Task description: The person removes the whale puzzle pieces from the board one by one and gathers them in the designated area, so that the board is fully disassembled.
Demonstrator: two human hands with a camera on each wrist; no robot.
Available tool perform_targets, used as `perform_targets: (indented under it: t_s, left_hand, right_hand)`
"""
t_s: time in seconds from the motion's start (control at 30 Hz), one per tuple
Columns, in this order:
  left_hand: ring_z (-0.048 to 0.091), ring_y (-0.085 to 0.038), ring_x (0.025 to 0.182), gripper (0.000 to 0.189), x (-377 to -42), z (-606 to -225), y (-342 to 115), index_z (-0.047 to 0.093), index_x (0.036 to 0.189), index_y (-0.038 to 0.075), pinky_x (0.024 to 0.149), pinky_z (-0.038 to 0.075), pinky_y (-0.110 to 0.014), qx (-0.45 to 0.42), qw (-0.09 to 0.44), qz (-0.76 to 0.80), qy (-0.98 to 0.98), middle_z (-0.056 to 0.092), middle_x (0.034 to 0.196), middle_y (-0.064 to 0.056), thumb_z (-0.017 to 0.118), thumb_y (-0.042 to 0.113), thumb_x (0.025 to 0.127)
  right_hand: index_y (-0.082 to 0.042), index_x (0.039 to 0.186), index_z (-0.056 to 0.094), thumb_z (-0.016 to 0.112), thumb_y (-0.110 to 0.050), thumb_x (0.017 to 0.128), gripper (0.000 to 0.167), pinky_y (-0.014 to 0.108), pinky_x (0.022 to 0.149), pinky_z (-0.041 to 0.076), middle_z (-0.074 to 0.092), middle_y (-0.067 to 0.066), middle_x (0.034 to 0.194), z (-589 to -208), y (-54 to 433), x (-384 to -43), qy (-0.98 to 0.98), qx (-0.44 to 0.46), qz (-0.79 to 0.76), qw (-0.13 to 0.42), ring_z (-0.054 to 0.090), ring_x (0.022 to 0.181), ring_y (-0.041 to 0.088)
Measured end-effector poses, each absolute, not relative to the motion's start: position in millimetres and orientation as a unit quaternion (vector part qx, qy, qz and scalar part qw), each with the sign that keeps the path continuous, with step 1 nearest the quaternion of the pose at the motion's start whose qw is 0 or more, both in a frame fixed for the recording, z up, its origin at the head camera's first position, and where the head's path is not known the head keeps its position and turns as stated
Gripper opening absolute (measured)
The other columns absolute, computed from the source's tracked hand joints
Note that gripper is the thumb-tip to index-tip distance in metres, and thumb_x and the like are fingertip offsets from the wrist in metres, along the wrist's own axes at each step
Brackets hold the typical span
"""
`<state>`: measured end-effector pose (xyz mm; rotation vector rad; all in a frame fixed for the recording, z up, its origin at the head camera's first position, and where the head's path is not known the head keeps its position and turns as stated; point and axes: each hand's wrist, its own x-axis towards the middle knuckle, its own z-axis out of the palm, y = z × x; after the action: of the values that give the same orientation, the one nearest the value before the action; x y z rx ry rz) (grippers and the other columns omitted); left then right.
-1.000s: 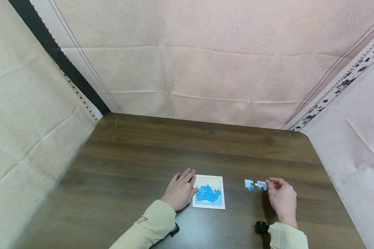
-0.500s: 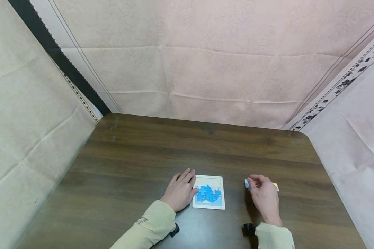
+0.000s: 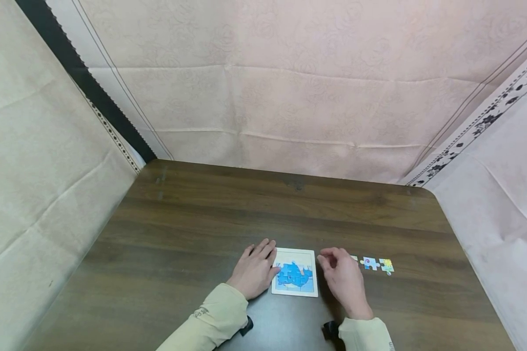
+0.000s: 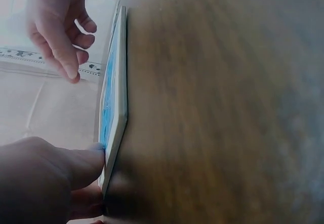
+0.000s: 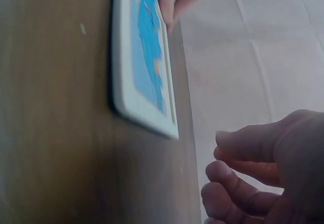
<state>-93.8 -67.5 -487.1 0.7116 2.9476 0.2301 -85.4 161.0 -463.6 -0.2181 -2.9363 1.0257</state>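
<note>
A square jigsaw puzzle (image 3: 294,252) with a pale frame and a blue whale picture lies on the table. My left hand (image 3: 253,270) rests at its left side, fingers extended and the thumb (image 4: 90,164) touching the frame's edge. Just off the puzzle's right edge is my right hand (image 3: 343,279), raised above the table. Its fingers (image 5: 223,201) are loosely bent, and no piece shows between them. To the right, a blue-and-white puzzle piece (image 3: 370,263) and a yellow-green puzzle piece (image 3: 386,265) lie in a row. Another piece (image 3: 354,258) is partly hidden behind my right hand.
The brown wooden table (image 3: 202,214) extends around the puzzle. Pale patterned cloth (image 3: 290,107) hangs behind it and along both sides. A black wrist device (image 3: 331,330) sits at my right cuff.
My right hand has moved left, from the right end of the row of pieces, across them, to beside the puzzle. The row is now mostly uncovered. My left hand has stayed put.
</note>
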Motion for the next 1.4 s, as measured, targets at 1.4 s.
perform_targets:
  t_s: [1.4]
  left_hand:
    - [0.026, -0.024, 0.145, 0.06, -96.5, -487.3, -65.8, 0.048, 0.145, 0.01, 0.113, 0.026, -0.05, 0.225, 0.074, 0.069, 0.969, 0.035, 0.155, -0.005, 0.05, 0.049, 0.098]
  right_hand:
    - [-0.011, 0.104, 0.075, 0.077, -0.019, 0.084, 0.021, 0.025, 0.061, 0.045, 0.055, -0.003, 0.08, -466.1, 131.5, -82.0, -0.95, 0.026, 0.303, -0.074, 0.05, 0.067, 0.013]
